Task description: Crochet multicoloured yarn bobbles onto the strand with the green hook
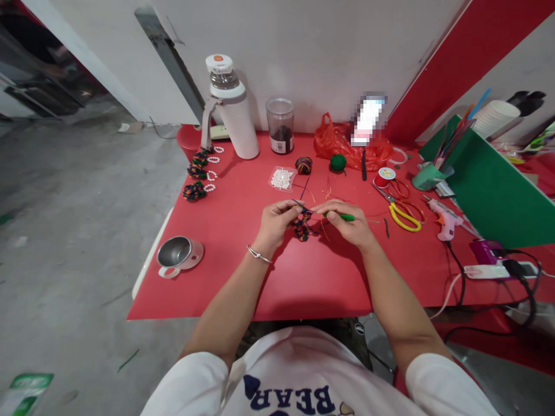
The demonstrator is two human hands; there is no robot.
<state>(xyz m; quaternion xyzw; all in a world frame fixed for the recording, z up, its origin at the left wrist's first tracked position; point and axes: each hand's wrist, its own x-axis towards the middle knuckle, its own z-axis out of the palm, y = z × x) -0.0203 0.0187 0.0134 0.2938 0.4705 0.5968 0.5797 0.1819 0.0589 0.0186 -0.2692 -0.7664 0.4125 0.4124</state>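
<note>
Pinched narrow in the left hand (pixel 274 224), with thumb and fingers closed on the multicoloured yarn piece (pixel 302 232); in the right hand (pixel 350 226), held pen-fashion around the green-handled hook (pixel 346 217), with both hands close together over the middle of the red table (pixel 316 283). Judging by loose strands around the yarn piece, apparently partway made, without any bead loop visible on it; too small to tell how much remains. Note, along the left edge, similar yarn clusters (pixel 195 191) with white bead loops (pixel 214 187), seemingly complete. Well back from the front edge, with bare surface between the forearms; bounded behind by the bead packet (pixel 281 179), the striped yarn ball (pixel 303 166) and the green yarn ball (pixel 337 163), and to the right by the yellow-handled scissors (pixel 405 220). More open toward the left, as far as the mug (pixel 193 257) near that edge.
</note>
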